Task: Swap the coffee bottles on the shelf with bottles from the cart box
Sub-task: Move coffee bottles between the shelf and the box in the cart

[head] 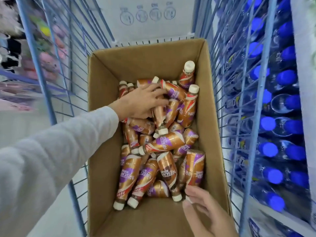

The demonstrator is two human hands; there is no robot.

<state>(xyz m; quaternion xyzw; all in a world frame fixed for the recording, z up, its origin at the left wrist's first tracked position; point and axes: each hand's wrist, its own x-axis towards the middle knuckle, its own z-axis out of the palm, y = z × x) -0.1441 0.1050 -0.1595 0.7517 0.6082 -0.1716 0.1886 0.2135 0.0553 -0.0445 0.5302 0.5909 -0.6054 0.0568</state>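
A cardboard box point(104, 93) stands in a blue wire cart and holds several brown, gold and purple coffee bottles point(164, 144) with cream caps, most lying in a heap. Two bottles point(187, 72) stand upright at the far right. My left hand point(140, 103), in a grey sleeve, reaches into the far half of the box. Its fingers are spread over one lying bottle point(159, 115) and the thumb is along that bottle's side. My right hand point(203, 212) is at the near right corner, fingers loosely apart, with the fingertips next to a cream cap point(177, 197).
The blue wire cart sides point(71, 69) rise on both sides of the box. A white carton point(147, 16) stands behind it. On the right are stacked water bottles with blue caps point(273, 147). Blurred shop goods lie to the far left.
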